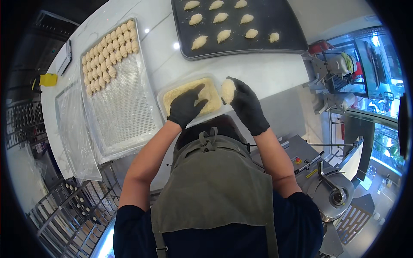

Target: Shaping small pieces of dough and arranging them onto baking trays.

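A pale, crumb-coated rolled piece of dough is in my right hand, thumb and fingers closed round it just right of a clear plastic tub. Yellowish crumbs fill the tub. My left hand rests on the crumbs with thumb and forefinger apart; its other fingers are partly hidden, and I see nothing held in it. Both hands wear black gloves. Beyond the tub, a dark baking tray carries several spaced-out coated dough pieces.
Left of the tub, a perforated metal tray has rows of rolled dough at its far end. Clear plastic sheeting lies beside it on the white marbled table. A wire rack stands lower left, grey machinery lower right.
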`<state>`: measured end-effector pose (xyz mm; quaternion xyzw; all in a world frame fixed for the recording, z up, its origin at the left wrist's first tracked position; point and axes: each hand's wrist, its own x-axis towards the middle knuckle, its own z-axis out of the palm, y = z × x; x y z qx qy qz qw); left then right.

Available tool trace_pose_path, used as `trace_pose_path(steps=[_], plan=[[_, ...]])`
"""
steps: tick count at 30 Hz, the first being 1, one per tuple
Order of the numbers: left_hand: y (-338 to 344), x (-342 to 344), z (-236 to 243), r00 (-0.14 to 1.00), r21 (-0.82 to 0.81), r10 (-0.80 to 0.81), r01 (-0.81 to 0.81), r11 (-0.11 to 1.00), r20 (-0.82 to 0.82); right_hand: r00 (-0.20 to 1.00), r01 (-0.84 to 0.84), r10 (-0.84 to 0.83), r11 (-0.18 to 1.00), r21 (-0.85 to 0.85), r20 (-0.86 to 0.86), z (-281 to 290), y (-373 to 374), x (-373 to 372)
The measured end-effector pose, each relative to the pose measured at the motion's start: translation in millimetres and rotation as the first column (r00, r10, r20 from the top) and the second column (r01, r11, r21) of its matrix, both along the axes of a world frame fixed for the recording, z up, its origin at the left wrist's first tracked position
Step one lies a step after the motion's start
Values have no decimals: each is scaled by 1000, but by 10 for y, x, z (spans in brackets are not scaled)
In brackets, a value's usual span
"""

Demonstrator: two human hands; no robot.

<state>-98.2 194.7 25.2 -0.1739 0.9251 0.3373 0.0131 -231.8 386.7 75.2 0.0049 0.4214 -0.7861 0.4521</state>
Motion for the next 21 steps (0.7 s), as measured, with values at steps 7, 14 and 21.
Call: trace_pose_path(steps=[7, 14, 21], plan=[[184, -100, -199, 998, -218, -45, 56, 974, 54, 999, -1, -1, 998, -65, -33, -6, -59, 1], [199, -129, -171, 999, -209, -34, 33, 977, -3, 1000, 21, -21, 998, -52, 13, 42, -66, 19], [267, -112, -244, 998, -270, 29, -42, 962, -51, 998, 49, -49, 999, 7, -40, 72, -9, 14]])
